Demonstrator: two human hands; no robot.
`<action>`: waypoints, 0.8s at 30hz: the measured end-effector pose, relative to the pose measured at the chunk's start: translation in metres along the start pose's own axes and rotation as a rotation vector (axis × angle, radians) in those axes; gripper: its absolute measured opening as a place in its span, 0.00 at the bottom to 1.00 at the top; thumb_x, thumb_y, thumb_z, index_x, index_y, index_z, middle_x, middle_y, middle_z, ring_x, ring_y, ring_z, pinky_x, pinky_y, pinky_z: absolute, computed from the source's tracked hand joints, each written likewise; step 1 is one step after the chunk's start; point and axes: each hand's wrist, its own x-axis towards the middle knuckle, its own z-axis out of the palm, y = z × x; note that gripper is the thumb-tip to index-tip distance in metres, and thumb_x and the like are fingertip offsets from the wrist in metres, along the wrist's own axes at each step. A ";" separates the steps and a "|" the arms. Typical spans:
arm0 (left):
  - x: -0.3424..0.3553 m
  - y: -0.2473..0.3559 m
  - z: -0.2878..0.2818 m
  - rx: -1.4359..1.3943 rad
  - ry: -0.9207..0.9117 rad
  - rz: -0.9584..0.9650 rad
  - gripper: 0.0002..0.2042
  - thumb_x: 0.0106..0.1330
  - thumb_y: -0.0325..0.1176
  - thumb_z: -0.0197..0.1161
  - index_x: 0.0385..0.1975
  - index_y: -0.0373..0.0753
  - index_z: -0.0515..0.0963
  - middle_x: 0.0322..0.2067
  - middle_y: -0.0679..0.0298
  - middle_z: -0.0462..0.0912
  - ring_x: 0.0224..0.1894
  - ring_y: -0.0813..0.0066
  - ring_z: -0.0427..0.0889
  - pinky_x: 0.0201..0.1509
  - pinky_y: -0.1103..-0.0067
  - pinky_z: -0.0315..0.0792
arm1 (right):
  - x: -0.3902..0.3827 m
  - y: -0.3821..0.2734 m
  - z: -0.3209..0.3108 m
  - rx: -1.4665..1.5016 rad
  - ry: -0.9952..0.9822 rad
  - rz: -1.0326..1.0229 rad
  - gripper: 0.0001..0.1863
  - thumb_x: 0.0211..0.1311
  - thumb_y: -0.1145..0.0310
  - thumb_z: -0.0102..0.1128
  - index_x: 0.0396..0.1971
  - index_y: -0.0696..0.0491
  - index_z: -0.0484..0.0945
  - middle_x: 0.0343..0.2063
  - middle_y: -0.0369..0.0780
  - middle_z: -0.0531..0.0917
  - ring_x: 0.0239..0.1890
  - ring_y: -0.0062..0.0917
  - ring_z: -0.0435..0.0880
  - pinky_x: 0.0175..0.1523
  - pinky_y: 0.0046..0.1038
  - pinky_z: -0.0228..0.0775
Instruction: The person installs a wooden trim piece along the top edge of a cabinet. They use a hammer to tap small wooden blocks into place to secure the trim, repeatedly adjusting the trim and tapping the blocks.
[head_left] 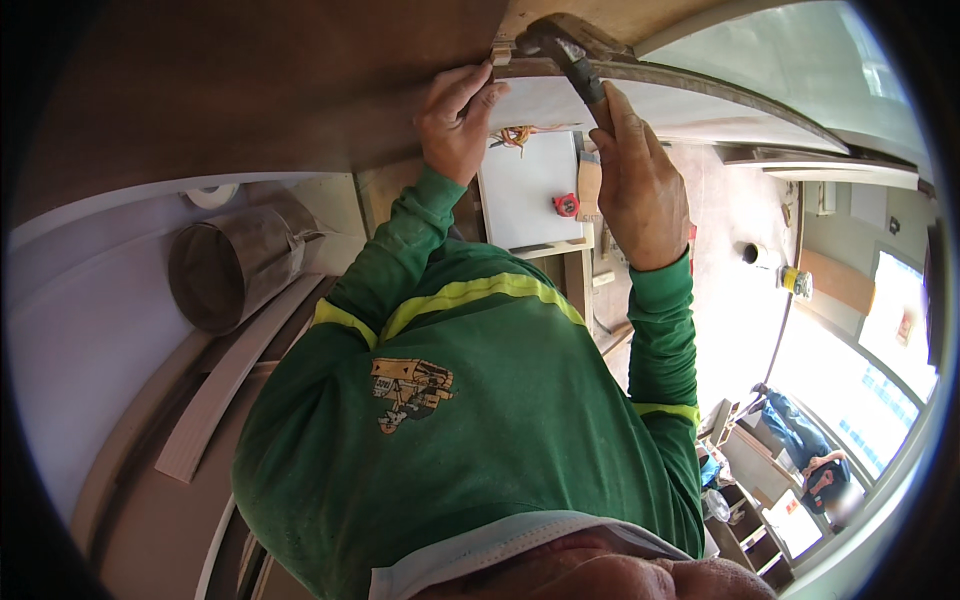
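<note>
High in the view, my left hand (452,125) is closed, thumb and forefinger together at a small light wooden block (501,56) against the edge of a dark brown panel (250,80); whether anything else is between the fingertips is too small to tell. My right hand (642,185) grips the handle of a claw hammer (573,62), whose dark head is just right of the block, near the upper wooden edge. Below my hands are loose coloured wires (516,136), a white board (510,195) and a red tape measure (566,204).
A large metal cylinder (205,275) and long wooden strips (215,410) are at the left. A curved board edge (740,95) runs to the upper right. Small cans (797,281) stand on the floor at right. Another person (790,430) in blue is among furniture near a bright window, lower right.
</note>
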 end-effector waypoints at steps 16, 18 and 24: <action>-0.004 -0.015 0.002 -0.058 -0.036 0.010 0.17 0.71 0.14 0.70 0.58 0.30 0.85 0.53 0.53 0.83 0.50 0.67 0.90 0.57 0.74 0.88 | 0.003 -0.016 -0.002 -0.001 -0.045 0.063 0.28 0.76 0.68 0.64 0.73 0.44 0.71 0.42 0.44 0.89 0.37 0.49 0.90 0.36 0.46 0.82; -0.005 -0.015 0.001 -0.039 -0.035 0.010 0.16 0.70 0.15 0.70 0.58 0.30 0.85 0.53 0.53 0.83 0.50 0.67 0.90 0.56 0.74 0.88 | 0.002 -0.006 0.005 -0.039 -0.092 0.025 0.28 0.77 0.65 0.63 0.73 0.44 0.69 0.38 0.43 0.87 0.32 0.48 0.88 0.31 0.48 0.80; -0.005 -0.013 0.003 -0.019 -0.004 0.004 0.17 0.69 0.16 0.72 0.57 0.31 0.86 0.52 0.55 0.85 0.49 0.72 0.88 0.53 0.76 0.86 | 0.001 -0.019 0.003 0.052 0.077 0.021 0.26 0.78 0.64 0.61 0.72 0.45 0.70 0.37 0.44 0.86 0.32 0.48 0.88 0.31 0.48 0.80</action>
